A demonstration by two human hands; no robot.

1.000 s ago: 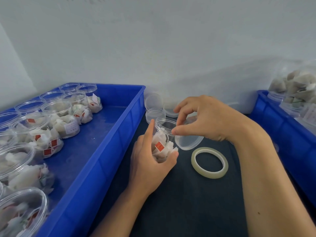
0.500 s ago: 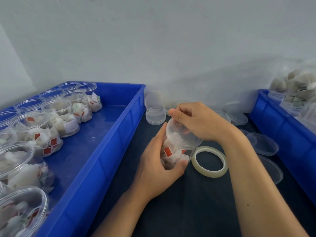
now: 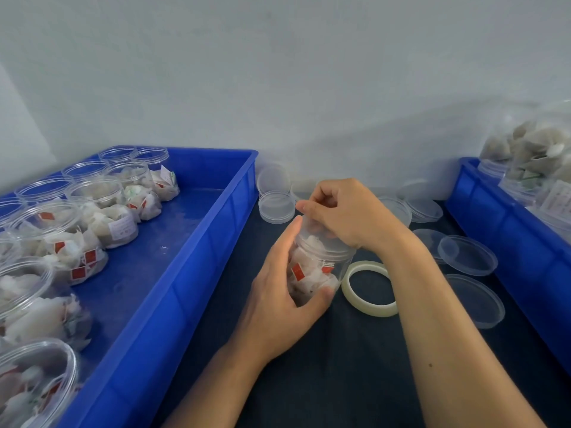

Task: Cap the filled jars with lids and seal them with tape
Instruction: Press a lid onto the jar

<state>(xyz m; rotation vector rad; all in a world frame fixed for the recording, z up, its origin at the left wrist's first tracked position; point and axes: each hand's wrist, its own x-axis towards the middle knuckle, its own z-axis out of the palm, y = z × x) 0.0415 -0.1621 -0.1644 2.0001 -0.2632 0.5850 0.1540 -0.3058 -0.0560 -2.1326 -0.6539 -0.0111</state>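
A dark cloth-covered table carries a long blue crate on its left and a second blue crate at the right edge. Between them lie a roll of clear tape, two stacked clear lids at the far side, and more loose lids to the right.

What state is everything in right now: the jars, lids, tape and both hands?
Held jar: filled, lid on top.
Left hand: grips the held jar.
Right hand: holds its lid.
Tape roll: flat, untouched.
Loose lids: lying unused.
Jars in left bin: filled, uncapped.
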